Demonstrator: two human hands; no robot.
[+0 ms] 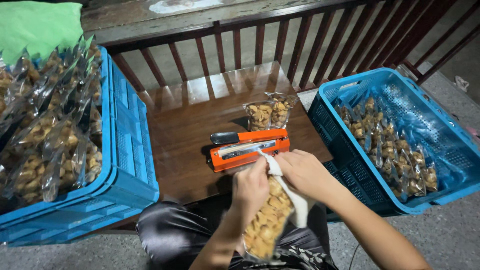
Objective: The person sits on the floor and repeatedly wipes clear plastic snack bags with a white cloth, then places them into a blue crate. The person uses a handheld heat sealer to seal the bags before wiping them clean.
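While the fingers of both hands pinch the top of a clear bag of snacks (265, 220), the bag hangs down over the person's lap, full of pale golden pieces. The left hand (251, 186) grips the neck of the bag from the left side with its fingers curled tight around the plastic, and the right hand (301, 172) closes on the same neck from the right, also clutching a white cloth (299, 210) that trails down beside the bag. The mouth of the bag sits just at the near edge of an orange heat sealer (248, 149), whose black-handled arm lies lowered along its top. The sealer rests on a dark brown wooden table (190, 125) with a glossy surface. Behind it stand two open bags (269, 112) of the same snack, upright and touching each other. To the left, stacked blue plastic crates (125, 165) hold many filled bags packed close together, with a green cloth (37, 25) lying beyond them. To the right, another blue crate (450, 145) sits lower on the floor, holding a row of filled bags along its left side. A dark wooden railing (280, 37) runs behind the table.
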